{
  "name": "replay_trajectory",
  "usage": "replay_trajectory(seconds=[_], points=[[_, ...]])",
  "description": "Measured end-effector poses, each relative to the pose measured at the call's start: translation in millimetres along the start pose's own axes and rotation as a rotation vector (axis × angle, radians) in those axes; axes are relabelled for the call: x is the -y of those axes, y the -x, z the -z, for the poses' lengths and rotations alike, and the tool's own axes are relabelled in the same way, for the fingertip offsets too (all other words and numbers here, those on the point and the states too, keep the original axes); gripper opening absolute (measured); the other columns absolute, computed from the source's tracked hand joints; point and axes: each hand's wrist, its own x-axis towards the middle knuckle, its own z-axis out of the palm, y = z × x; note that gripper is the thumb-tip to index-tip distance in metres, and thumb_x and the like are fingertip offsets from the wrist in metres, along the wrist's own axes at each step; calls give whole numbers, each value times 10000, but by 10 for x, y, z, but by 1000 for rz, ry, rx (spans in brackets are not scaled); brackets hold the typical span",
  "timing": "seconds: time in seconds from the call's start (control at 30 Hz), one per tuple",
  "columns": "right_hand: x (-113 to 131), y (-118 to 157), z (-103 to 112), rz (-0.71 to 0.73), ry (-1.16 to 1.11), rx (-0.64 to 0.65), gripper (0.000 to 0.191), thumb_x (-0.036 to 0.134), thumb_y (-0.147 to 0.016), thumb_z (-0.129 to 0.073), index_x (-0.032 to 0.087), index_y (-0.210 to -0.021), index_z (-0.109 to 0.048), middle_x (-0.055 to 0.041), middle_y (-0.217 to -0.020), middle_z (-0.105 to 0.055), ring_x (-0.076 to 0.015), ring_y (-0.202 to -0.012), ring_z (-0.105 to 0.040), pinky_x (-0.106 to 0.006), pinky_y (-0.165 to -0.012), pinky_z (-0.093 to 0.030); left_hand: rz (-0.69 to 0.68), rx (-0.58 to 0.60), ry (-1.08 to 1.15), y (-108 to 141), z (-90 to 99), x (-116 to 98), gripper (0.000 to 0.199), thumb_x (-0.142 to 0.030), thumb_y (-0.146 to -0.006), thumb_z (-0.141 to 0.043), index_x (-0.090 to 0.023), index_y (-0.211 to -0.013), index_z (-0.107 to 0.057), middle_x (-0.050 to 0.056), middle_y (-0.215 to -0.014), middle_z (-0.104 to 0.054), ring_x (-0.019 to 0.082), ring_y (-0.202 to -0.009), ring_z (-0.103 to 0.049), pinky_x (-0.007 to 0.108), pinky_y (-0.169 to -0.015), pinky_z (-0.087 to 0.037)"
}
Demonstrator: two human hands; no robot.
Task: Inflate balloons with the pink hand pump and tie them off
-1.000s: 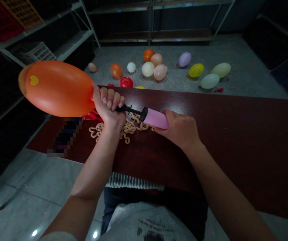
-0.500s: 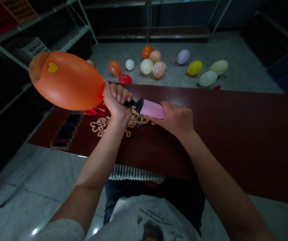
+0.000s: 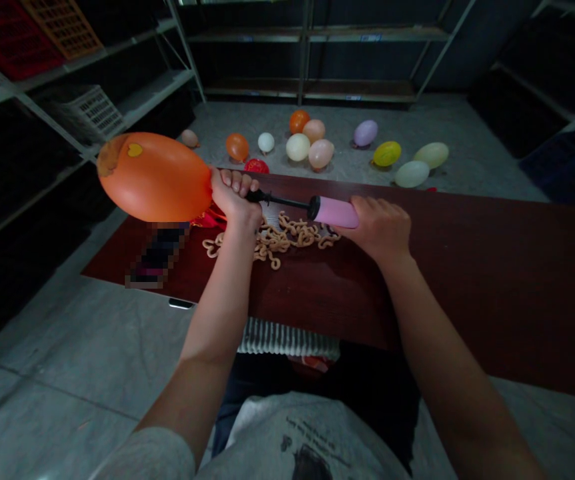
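An inflated orange balloon [image 3: 157,179] with a yellow heart mark hangs off to the left. My left hand [image 3: 235,195] is closed around the balloon's neck and the black nozzle end of a hand pump. My right hand [image 3: 380,227] grips the pump's pink barrel [image 3: 336,213]. Between the hands the black rod [image 3: 290,201] is exposed. Beneath the pump, a heap of beige curly pieces [image 3: 297,233] lies on the dark red table [image 3: 477,267]. Red items [image 3: 210,219] sit partly hidden behind the balloon and my left hand.
A blurred-out dark object [image 3: 158,257] lies at the table's left. Several balloons [image 3: 298,147] rest on the floor beyond the table. Metal shelves [image 3: 247,87] stand at the back and both sides, with crates [image 3: 92,110] on the left. A striped cloth [image 3: 287,339] is at the near edge.
My right hand has moved the pink barrel away from my left hand, exposing more of the black rod. The view has shifted, and the balloon sits lower and further right in it.
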Motion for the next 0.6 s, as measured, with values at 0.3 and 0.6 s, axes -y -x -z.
replay_trajectory(seconds=[0.3,0.6], points=[[-185,21,123,-92,25,18,592,692,-863,-468,168,-1076,-641,-158,-979,-689,-276,-891,-581,-356,-709,-292,-41,-63,-55,-31,-1,-228,610,-602,-982,-424,-190,-555,-281,-64,-445,-233,67,-352,-226,209,-412,-279],[-113,53,126,-54,-39,73,503,649,-828,-539,182,-982,-645,-107,-869,-700,-237,-762,-611,-325,-637,-290,-95,144,158,173,-110,-313,534,-336,-1075,-337,-168,-579,-230,-65,-458,-178,65,-365,-159,215,-432,-154]])
